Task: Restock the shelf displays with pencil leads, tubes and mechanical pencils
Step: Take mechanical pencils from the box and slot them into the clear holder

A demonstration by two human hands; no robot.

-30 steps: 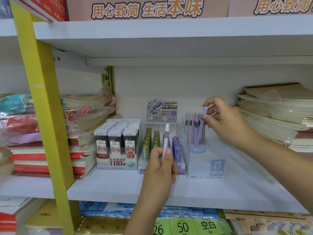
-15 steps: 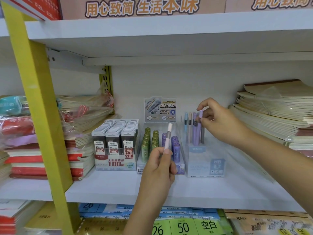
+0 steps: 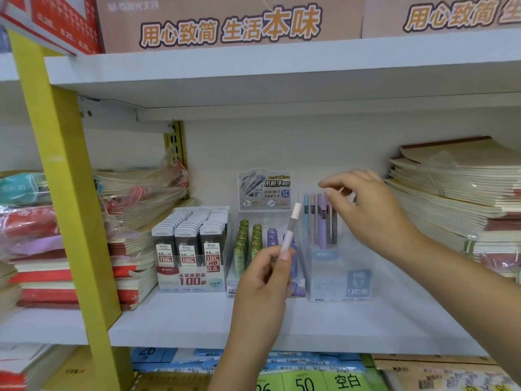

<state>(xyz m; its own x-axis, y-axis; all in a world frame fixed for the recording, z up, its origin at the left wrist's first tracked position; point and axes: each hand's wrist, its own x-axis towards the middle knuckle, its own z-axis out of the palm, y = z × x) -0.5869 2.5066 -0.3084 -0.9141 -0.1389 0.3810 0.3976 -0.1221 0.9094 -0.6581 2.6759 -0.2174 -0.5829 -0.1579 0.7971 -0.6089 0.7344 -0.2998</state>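
The left hand [image 3: 262,280] pinches a pink mechanical pencil [image 3: 290,230] by its lower barrel. The pencil is almost upright and leans a little toward 1 o'clock, in front of the tray of lead tubes [image 3: 248,241]. I judge the pencil to be light, stiff and of smooth plastic, so it can slip. A hold at the middle of the barrel seems safest, away from the thin tip, which may bend or break.

The right hand [image 3: 369,210] hovers at 2 o'clock from the pencil, just above the standing pencils [image 3: 321,221] in the clear display stand [image 3: 338,280]. Its fingers are loosely apart and I see nothing between them, though they are blurred.

The lower part of the held pencil is hidden inside the palm. A thin line above its white end may be the tip or an edge of the stand; I cannot tell. The free slots in the stand are hard to make out through the clear plastic. The left hand covers part of the purple tubes [image 3: 272,234].
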